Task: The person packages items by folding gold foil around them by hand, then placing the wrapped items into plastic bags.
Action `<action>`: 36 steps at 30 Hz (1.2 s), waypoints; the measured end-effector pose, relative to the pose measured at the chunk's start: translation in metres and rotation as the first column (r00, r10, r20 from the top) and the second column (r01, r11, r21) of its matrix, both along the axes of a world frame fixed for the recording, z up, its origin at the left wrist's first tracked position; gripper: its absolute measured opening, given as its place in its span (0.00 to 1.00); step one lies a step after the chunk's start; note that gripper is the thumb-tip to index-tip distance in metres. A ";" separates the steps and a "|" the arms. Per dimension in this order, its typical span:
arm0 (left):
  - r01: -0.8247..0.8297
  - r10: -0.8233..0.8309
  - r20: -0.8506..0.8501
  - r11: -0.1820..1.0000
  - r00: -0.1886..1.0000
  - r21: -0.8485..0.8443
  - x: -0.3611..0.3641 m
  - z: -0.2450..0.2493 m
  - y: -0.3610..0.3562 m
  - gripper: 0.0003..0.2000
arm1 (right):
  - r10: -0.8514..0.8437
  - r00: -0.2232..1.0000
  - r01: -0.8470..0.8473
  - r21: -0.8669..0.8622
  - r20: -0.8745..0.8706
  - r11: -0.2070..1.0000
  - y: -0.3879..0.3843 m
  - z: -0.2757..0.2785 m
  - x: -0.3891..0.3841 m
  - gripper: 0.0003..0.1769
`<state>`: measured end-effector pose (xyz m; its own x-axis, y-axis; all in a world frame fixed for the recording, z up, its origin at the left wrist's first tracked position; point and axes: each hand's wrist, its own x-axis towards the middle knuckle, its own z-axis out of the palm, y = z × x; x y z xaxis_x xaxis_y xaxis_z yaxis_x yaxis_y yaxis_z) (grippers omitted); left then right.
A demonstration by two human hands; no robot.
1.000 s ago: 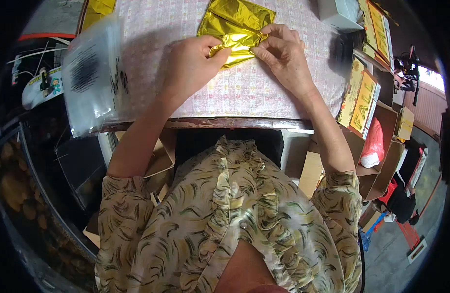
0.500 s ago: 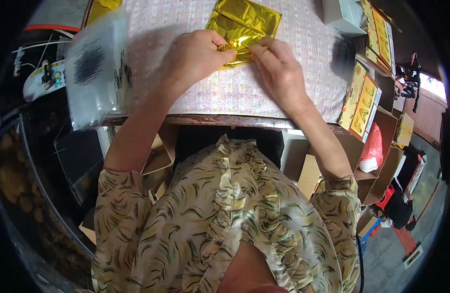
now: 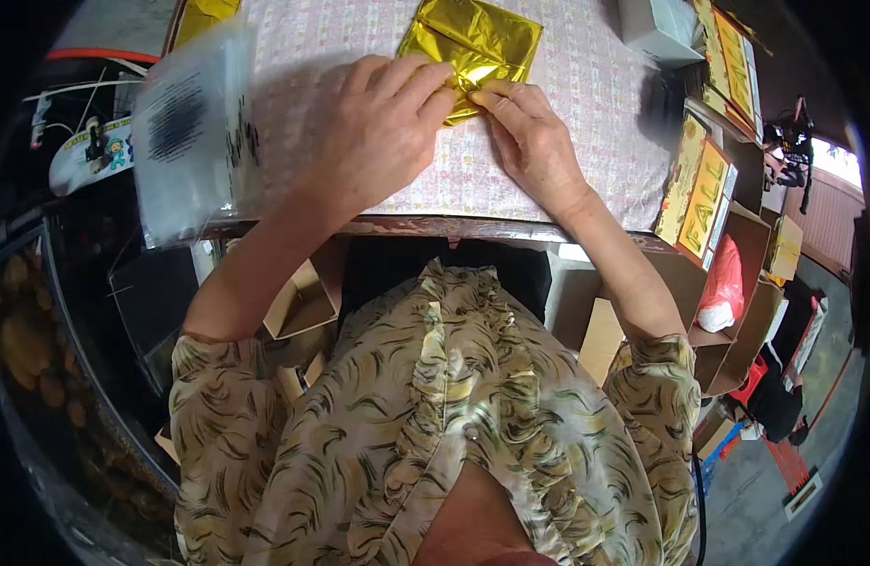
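A shiny gold foil packet [image 3: 482, 42] lies on the pink-and-white checked tablecloth [image 3: 303, 57] near the top centre. My left hand [image 3: 388, 127] rests palm down at the foil's left side, its fingers bent over the lower left edge. On the other side, my right hand [image 3: 529, 127] pinches the foil's lower edge between thumb and forefinger. The fingertips of both hands are close together at a bright crease in the foil.
Clear plastic bags [image 3: 185, 141] hang over the table's left edge. More gold foil [image 3: 204, 14] lies at the top left. A white box [image 3: 656, 33] and patterned yellow boxes [image 3: 704, 203] stand at the right. Open cardboard boxes [image 3: 303, 302] are below the table.
My left hand has turned flatter, its fingers now spread across the foil's left edge instead of pinching the lower part. My right hand has moved slightly left. The foil's lower edge looks flatter.
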<state>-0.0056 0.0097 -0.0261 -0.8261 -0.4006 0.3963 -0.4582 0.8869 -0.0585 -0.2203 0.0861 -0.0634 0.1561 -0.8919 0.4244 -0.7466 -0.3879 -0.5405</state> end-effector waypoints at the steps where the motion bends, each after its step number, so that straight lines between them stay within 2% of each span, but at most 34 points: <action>1: 0.001 -0.001 0.000 1.000 1.000 -0.002 0.001 -0.005 -0.002 0.14 | 0.005 1.000 -0.005 0.007 0.006 1.000 0.000 0.001 0.000 0.19; 3: 0.051 -0.052 0.028 0.997 0.998 0.051 0.000 -0.007 -0.006 0.11 | 0.001 1.000 -0.001 0.020 0.018 1.000 0.001 0.004 -0.001 0.18; 7: 0.176 -0.176 0.035 0.984 0.984 -0.001 -0.007 0.007 -0.013 0.07 | -0.041 0.994 0.032 0.082 0.104 0.996 0.004 0.015 -0.002 0.14; 9: 0.199 -0.185 -0.106 0.969 0.977 0.148 -0.011 0.012 -0.020 0.05 | -0.096 0.982 0.076 0.123 0.165 0.989 0.005 0.013 -0.006 0.14; 10: 0.201 -0.187 -0.105 0.968 0.977 0.149 -0.012 0.012 -0.024 0.05 | -0.148 0.964 0.111 0.168 0.223 0.979 0.005 0.012 -0.008 0.13; 12: 0.218 -0.192 -0.117 0.938 0.974 0.270 -0.016 0.011 -0.034 0.07 | -0.146 0.968 0.108 0.187 0.205 0.976 0.004 0.010 -0.015 0.12; 13: 0.219 -0.193 -0.118 0.938 0.974 0.269 -0.018 0.010 -0.041 0.07 | -0.143 0.972 0.104 0.204 0.188 0.973 0.003 0.009 -0.017 0.12; 15: 0.217 -0.189 -0.108 0.824 0.976 0.523 -0.020 0.010 -0.053 0.11 | -0.161 0.966 0.113 0.234 0.200 0.966 0.004 0.006 -0.017 0.10; 17: 0.204 -0.183 -0.098 0.779 0.978 0.593 -0.022 0.014 -0.060 0.11 | -0.179 0.961 0.120 0.264 0.212 0.957 0.005 0.003 -0.018 0.09; 18: 0.187 -0.174 -0.086 0.730 0.981 0.657 -0.023 0.017 -0.064 0.12 | -0.179 0.959 0.125 0.239 0.218 0.963 0.004 0.001 -0.018 0.07; 19: 0.185 -0.172 -0.086 0.729 0.981 0.659 -0.024 0.017 -0.070 0.12 | -0.180 0.958 0.130 0.217 0.225 0.967 0.005 0.000 -0.018 0.06; 20: 0.175 -0.204 -0.034 0.727 0.978 0.664 -0.027 0.020 -0.074 0.11 | -0.179 0.958 0.129 0.220 0.225 0.967 0.005 0.001 -0.018 0.06; 22: 0.159 -0.230 0.018 0.726 0.973 0.669 -0.030 0.027 -0.080 0.10 | -0.207 0.919 0.090 0.332 0.336 0.939 0.004 0.004 -0.018 0.06; 24: -0.157 -0.166 0.356 0.674 0.920 0.722 -0.044 0.046 -0.081 0.11 | -0.206 0.921 0.095 0.322 0.331 0.942 0.004 0.001 -0.019 0.07; 25: -0.169 -0.152 0.356 0.670 0.922 0.723 -0.048 0.052 -0.085 0.11 | -0.206 0.923 0.103 0.307 0.326 0.946 0.003 -0.001 -0.019 0.07; 27: -0.218 -0.271 0.444 0.590 0.854 0.778 -0.052 0.056 -0.100 0.23 | -0.195 0.934 0.107 0.286 0.300 0.952 0.002 -0.002 -0.017 0.07; 28: -0.113 -0.278 0.347 0.614 0.896 0.781 -0.050 0.043 -0.105 0.18 | -0.197 0.941 0.124 0.260 0.274 0.958 0.002 -0.001 -0.016 0.07; 29: -0.129 -0.254 0.349 0.613 0.902 0.779 -0.045 0.050 -0.105 0.18 | -0.171 0.946 0.099 0.257 0.276 0.961 0.001 -0.002 -0.015 0.07; 31: -0.193 -0.192 0.267 0.336 0.944 0.922 -0.034 0.076 -0.104 0.19 | -0.202 0.964 0.159 0.235 0.173 0.959 0.002 -0.003 -0.017 0.06; 32: -0.128 -0.171 0.200 0.358 0.965 0.925 -0.024 0.082 -0.108 0.25 | -0.191 0.963 0.145 0.232 0.189 0.962 0.002 -0.007 -0.020 0.06; 33: -0.133 -0.156 0.200 0.359 0.967 0.924 -0.013 0.067 -0.109 0.25 | -0.175 0.966 0.130 0.229 0.190 0.965 0.002 -0.006 -0.019 0.06; 34: 0.014 0.045 -0.037 0.422 0.998 0.907 -0.002 0.037 -0.109 0.31 | -0.191 0.968 0.158 0.194 0.163 0.968 0.002 -0.004 -0.018 0.07; 35: 0.139 0.223 -0.287 0.509 0.932 0.849 0.009 0.021 -0.110 0.37 | -0.206 0.969 0.184 0.158 0.134 0.970 0.002 -0.004 -0.018 0.09; 36: -0.028 0.257 -0.058 0.320 0.965 0.947 0.020 0.040 -0.103 0.43 | -0.198 0.971 0.172 0.178 0.138 0.969 0.002 -0.007 -0.022 0.09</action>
